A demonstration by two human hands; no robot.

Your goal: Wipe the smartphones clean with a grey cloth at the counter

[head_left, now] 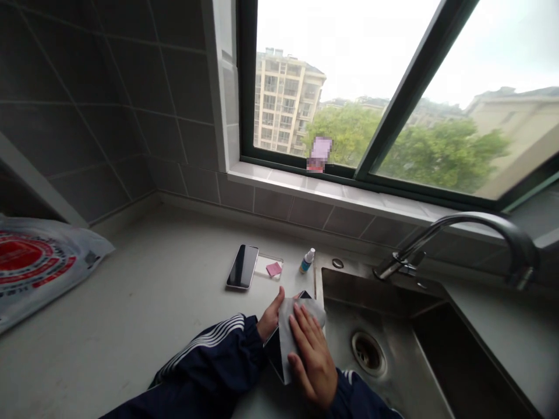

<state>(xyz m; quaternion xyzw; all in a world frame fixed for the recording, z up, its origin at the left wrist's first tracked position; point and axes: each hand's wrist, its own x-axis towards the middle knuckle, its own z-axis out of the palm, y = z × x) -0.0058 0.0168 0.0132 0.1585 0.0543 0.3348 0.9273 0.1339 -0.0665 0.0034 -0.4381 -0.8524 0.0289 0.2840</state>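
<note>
While the left hand (271,316) grips the left edge of a dark-screened device (274,356), its thumb resting along the near side of the upper part, the right hand (315,355) lies flat on a pale cloth (286,331) spread over the screen, fingers long and only slightly parted. The device sits to the right of the left hand and directly beneath the right, with just the cloth between. Its long axis slants away from the body, from lower left to upper right, roughly across the line of the right fingers. Both hands are on it, so neither is nearer. The left fingers are mostly hidden, so how far they wrap underneath is hard to tell.

Beyond the left hand, a phone (243,266) lies on the table (174,279), with a clear case (262,266) beside it and a pink square (273,269) on the case. Ahead of the right hand stands a small spray bottle (307,261); to that hand's right is the sink (397,337).
</note>
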